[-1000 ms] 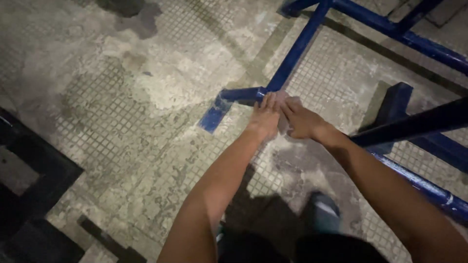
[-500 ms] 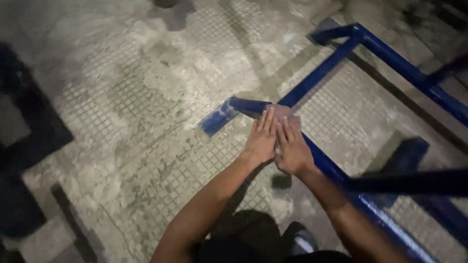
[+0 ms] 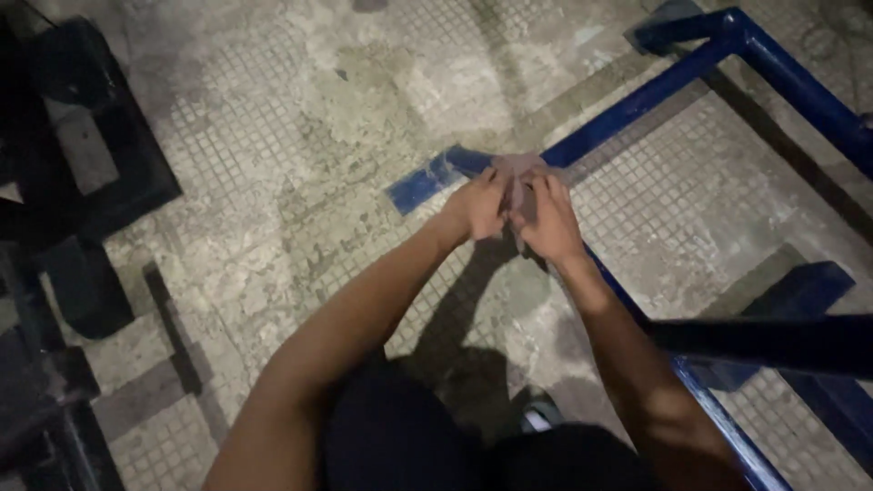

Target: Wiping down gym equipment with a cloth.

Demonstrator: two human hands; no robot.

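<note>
Head view shows both hands pressed side by side on a small greyish pad point(image 3: 518, 169) — cloth or abrasive sheet, hard to tell — lying right on the joint of the blue metal frame point(image 3: 637, 95), where its tubes meet low on the tiled floor point(image 3: 273, 182). Left hand point(image 3: 479, 207) and right hand point(image 3: 548, 218) have fingers curled down onto the pad, pinching it against the joint. By my reckoning the work at that joint is under way, not finished — the paint nearby looks scuffed.
</note>
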